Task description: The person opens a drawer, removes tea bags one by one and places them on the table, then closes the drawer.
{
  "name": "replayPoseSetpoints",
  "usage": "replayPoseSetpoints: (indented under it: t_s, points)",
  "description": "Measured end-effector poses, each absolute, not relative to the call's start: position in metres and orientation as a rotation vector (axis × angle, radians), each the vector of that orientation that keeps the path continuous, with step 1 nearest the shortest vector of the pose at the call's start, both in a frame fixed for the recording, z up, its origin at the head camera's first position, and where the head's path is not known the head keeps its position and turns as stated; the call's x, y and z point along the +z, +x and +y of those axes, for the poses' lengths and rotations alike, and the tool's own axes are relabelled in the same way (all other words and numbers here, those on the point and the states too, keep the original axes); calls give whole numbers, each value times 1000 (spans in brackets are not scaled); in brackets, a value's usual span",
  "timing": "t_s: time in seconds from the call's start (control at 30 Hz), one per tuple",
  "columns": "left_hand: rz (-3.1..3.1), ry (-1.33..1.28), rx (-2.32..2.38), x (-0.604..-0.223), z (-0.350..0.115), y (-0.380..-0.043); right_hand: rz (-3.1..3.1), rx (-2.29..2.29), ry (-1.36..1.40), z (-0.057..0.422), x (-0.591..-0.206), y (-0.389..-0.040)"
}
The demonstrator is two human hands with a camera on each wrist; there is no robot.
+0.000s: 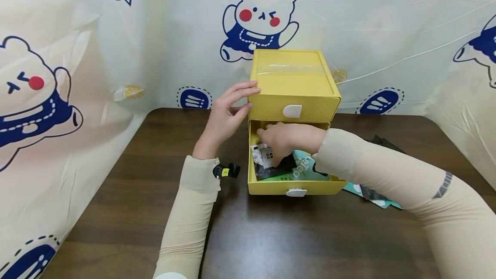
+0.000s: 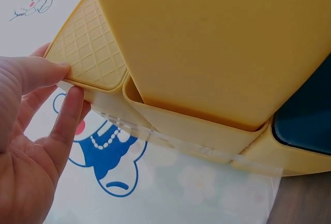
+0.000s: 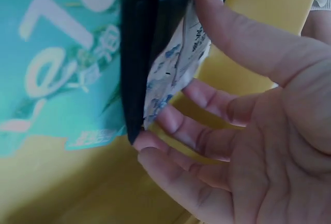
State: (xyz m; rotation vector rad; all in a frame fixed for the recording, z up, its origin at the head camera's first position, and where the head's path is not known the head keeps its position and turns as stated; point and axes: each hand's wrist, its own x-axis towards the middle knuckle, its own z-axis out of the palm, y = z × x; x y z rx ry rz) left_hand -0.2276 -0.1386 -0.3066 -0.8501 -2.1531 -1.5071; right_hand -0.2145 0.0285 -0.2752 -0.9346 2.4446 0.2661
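A yellow two-drawer box (image 1: 296, 72) stands on the table with its lower drawer (image 1: 271, 187) pulled out. My left hand (image 1: 228, 113) rests against the upper left side of the box, fingers mostly straight; in the left wrist view its thumb (image 2: 54, 73) lies on a textured panel. My right hand (image 1: 286, 139) reaches down into the drawer. Up close, its thumb and fingers grip a black packet (image 3: 139, 58) together with a white patterned packet (image 3: 178, 63). Beside these lies a teal packet (image 1: 304, 165) with white lettering, partly covered by my right forearm.
More packets (image 1: 373, 195) in teal and black lie on the brown table (image 1: 155, 210) right of the box, partly under my right sleeve. A white curtain (image 1: 186, 25) printed with cartoon bears hangs close behind. White tabs (image 1: 296, 192) stick out from the drawer fronts.
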Motion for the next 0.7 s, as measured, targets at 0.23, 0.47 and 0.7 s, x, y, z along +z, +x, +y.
replayPoseSetpoints:
  t_s: [0.23, 0.47, 0.7]
  points:
    - [-2159, -835, -1520, -306, -139, -227, 2540, 220, -948, 32, -278, -208]
    - [-2160, -835, -1511, -305, -138, -226, 2575, 177, -1054, 37, -277, -204]
    - [-2159, -837, -1501, -306, -138, -227, 2459, -76, -1144, 44, -274, -213]
